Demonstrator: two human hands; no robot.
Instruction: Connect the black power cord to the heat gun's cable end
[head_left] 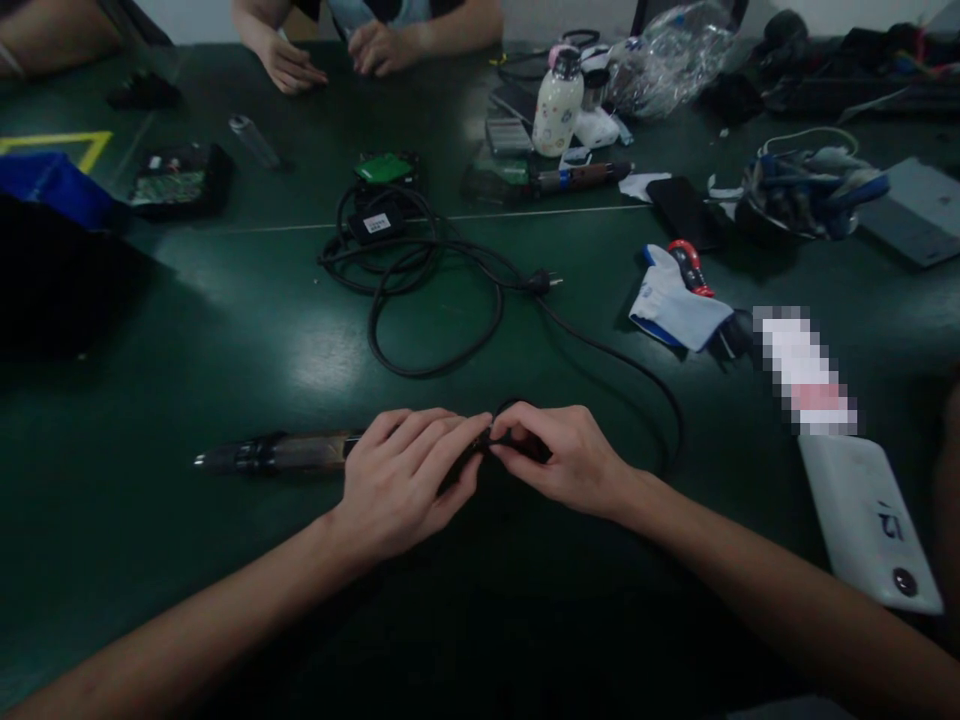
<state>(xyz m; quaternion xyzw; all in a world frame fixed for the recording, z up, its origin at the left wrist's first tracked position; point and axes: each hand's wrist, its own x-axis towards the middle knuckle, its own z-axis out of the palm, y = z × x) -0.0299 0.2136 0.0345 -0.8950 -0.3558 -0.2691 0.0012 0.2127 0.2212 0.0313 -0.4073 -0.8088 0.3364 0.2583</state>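
Observation:
A dark electric screwdriver (300, 452) lies on the green table with its metal tip pointing left. My left hand (409, 475) is closed around its rear half and hides that part. At the tail end, my right hand (566, 450) pinches the black cable (517, 405) where it meets the tool; the fingertips of both hands nearly touch there. From my right hand the cable seems to loop round to the right, and beyond it lie a coiled black cord, a plug (538, 282) and a black power adapter (376, 224) with a white label.
At right are a white-and-blue glove (679, 303), a white case (870, 520) marked 12 and a black phone (684, 212). Farther back stand a patterned bottle (558, 105), another electric screwdriver (577, 178) and a bowl of cloths (810, 195). Another person's hands (382, 48) rest opposite.

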